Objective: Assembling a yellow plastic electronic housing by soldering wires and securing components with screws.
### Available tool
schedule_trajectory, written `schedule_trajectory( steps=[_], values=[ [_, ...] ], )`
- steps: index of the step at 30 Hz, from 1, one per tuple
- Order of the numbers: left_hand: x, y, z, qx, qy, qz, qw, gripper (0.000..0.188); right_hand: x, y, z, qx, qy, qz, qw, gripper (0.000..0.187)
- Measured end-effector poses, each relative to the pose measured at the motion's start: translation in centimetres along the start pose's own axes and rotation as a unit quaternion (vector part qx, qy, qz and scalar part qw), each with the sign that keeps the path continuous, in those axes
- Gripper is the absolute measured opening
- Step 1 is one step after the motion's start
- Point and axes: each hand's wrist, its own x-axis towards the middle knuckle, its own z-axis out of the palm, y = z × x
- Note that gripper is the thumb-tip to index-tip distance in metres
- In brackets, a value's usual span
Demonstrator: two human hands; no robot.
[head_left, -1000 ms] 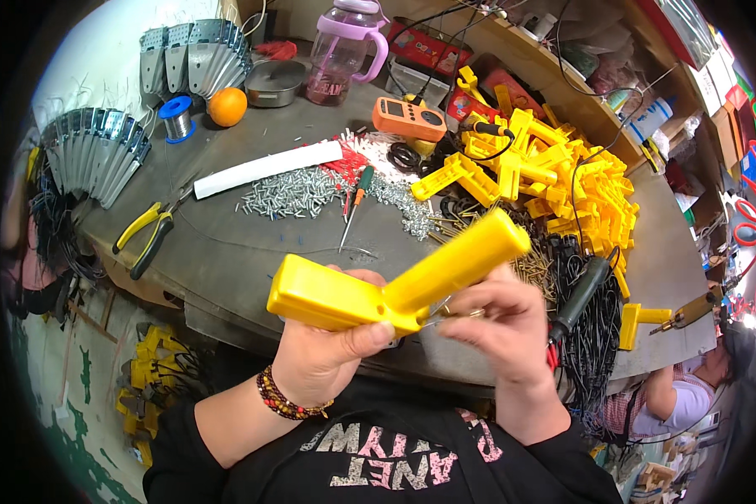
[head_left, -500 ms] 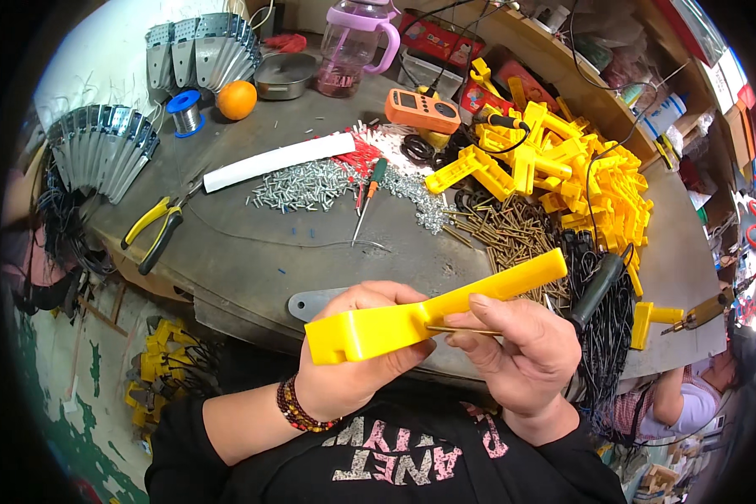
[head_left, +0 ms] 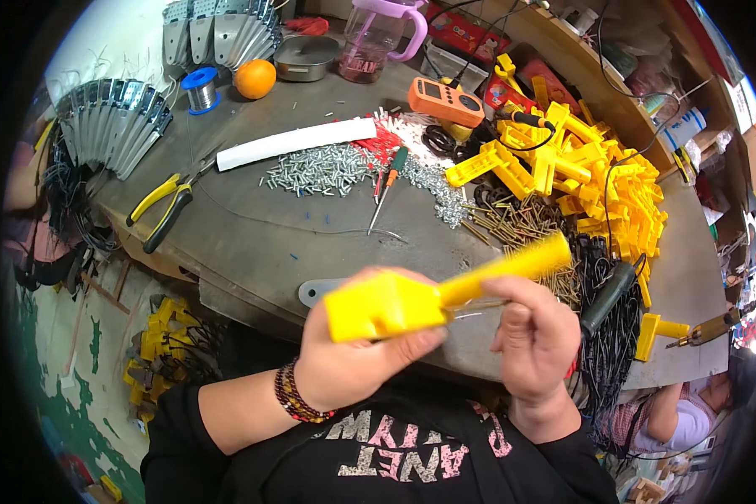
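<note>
My left hand point(head_left: 344, 357) grips a yellow plastic housing point(head_left: 386, 307) above the bench's near edge, thumb underneath and fingers behind it. From the housing a long yellow handle point(head_left: 512, 267) slants up to the right, blurred by motion. My right hand point(head_left: 538, 336) is beside this handle, its index fingertip against or very near it and its other fingers curled in. Whatever those curled fingers may hold is hidden. A grey metal plate with a hole point(head_left: 310, 292) lies partly behind my left hand.
Brass screws point(head_left: 521, 225), small silver fasteners point(head_left: 319, 170) and yellow housings point(head_left: 622, 202) are heaped on the bench. Pliers point(head_left: 166, 208), a screwdriver point(head_left: 388, 189), a solder spool point(head_left: 201, 91) and an orange meter point(head_left: 445, 102) lie there too. Black cables point(head_left: 605, 328) hang at the right edge.
The housing has tilted and moved slightly up and right in my left hand. My right thumb and index no longer show the thin brass screw they pinched; those fingers have drawn back and curled.
</note>
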Motion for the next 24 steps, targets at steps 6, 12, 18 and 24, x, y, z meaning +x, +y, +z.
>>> schedule_trajectory(
  steps=[6, 12, 18, 24],
  values=[
    [-0.1, -0.4, 0.5, -0.051, 0.013, -0.057, 0.997, 0.025, 0.4, 0.6, 0.7, 0.059, -0.024, 0.064, 0.996, 0.03],
    [0.2, 0.0, 0.1, -0.099, 0.009, -0.124, 0.987, 0.023, 0.3, -0.6, 0.8, -0.341, -0.2, -0.077, 0.915, 0.088],
    [3.0, 2.5, -0.9, -0.07, -0.075, -0.224, 0.969, 0.044, 0.6, -1.2, -3.3, -0.495, -0.054, -0.179, 0.849, 0.047],
    [4.2, 1.4, -2.3, 0.342, -0.251, -0.032, 0.905, 0.094, 0.1, 1.7, -5.0, -0.391, -0.085, -0.162, 0.902, 0.038]
  ],
)
